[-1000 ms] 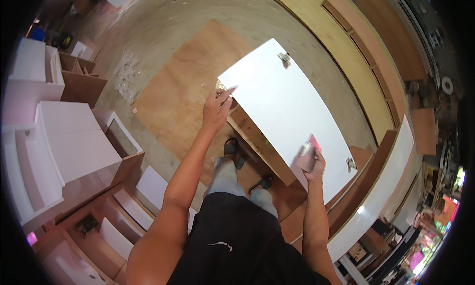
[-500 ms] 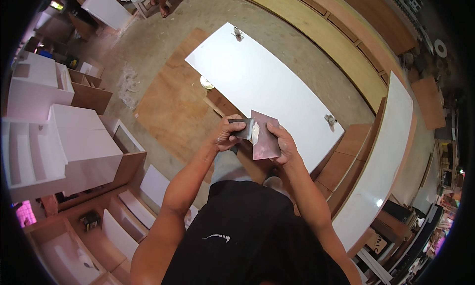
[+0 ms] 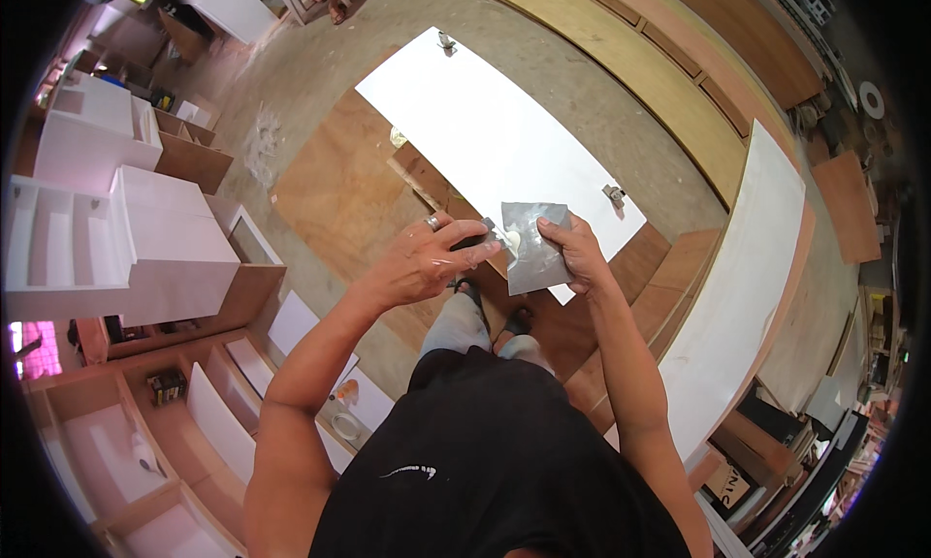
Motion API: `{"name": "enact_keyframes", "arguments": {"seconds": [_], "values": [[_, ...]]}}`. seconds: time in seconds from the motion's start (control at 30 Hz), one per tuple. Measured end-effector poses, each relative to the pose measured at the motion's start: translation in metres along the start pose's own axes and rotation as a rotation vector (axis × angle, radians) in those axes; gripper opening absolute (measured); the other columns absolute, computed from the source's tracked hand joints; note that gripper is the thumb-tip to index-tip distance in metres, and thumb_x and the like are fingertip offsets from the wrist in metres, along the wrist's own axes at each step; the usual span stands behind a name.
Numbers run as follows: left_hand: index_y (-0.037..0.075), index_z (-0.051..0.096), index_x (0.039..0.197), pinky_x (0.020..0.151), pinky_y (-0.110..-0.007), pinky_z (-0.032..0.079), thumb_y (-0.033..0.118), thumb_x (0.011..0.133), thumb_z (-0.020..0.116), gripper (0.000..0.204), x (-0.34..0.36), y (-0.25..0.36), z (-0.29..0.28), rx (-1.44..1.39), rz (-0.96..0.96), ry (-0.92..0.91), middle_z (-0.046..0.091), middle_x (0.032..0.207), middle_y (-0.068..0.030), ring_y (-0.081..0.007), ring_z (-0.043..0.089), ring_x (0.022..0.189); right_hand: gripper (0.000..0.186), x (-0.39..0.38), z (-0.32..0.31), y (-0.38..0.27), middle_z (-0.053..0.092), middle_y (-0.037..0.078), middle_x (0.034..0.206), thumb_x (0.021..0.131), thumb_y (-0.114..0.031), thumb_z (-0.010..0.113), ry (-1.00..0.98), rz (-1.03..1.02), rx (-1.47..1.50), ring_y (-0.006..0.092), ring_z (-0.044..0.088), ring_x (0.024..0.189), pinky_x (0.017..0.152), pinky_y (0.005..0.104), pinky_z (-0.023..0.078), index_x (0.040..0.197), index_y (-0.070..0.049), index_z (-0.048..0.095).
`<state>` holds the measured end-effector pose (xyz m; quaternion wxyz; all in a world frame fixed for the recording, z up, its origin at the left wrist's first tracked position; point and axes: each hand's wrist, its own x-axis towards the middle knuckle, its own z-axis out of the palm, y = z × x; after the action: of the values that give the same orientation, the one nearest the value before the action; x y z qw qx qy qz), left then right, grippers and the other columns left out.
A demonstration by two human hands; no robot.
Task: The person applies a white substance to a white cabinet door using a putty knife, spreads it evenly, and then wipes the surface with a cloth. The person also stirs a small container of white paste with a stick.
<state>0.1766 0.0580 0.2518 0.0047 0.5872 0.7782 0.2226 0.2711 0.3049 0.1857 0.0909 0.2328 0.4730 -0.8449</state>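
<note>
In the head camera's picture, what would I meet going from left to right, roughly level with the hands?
White cabinet → left hand → gray sheet → right hand → long white panel → brown board.

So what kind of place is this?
Probably a furniture workshop: there are white cabinets, big wooden boards and a white panel with metal hinges.

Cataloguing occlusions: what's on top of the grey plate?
On the grey plate: white paste at left, and the thumb of the right hand. The surface beneath both is covered.
</note>
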Motion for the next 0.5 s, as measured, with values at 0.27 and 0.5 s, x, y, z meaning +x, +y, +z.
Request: {"name": "enact_keyframes", "arguments": {"seconds": [0.27, 0.5], "values": [[0.024, 0.065, 0.126, 0.086, -0.038, 0.048, 0.007, 0.078, 0.07, 0.051, -0.009, -0.043, 0.022, -0.03, -0.003, -0.059, 0.058, 0.128, -0.0018, -0.0237, 0.056, 0.094, 0.036, 0.039, 0.013, 0.005, 0.067, 0.011, 0.107, 0.096, -0.02, 0.066, 0.01, 0.044, -0.03, 0.0167, 0.065, 0.094, 0.082, 0.0327, 0.055, 0.123, 0.003, 0.059], [0.018, 0.065, 0.126, 0.089, -0.04, 0.049, 0.004, 0.084, 0.065, 0.045, -0.053, -0.135, 0.09, -0.228, -0.241, -0.026, 0.059, 0.127, -0.0061, -0.0275, 0.059, 0.104, 0.037, 0.062, -0.042, 0.041, 0.067, 0.008, 0.114, 0.096, -0.022, 0.062, 0.242, -0.059, 0.344, 0.0218, 0.067, 0.101, 0.089, 0.0386, 0.056, 0.126, -0.001, 0.057]]}}
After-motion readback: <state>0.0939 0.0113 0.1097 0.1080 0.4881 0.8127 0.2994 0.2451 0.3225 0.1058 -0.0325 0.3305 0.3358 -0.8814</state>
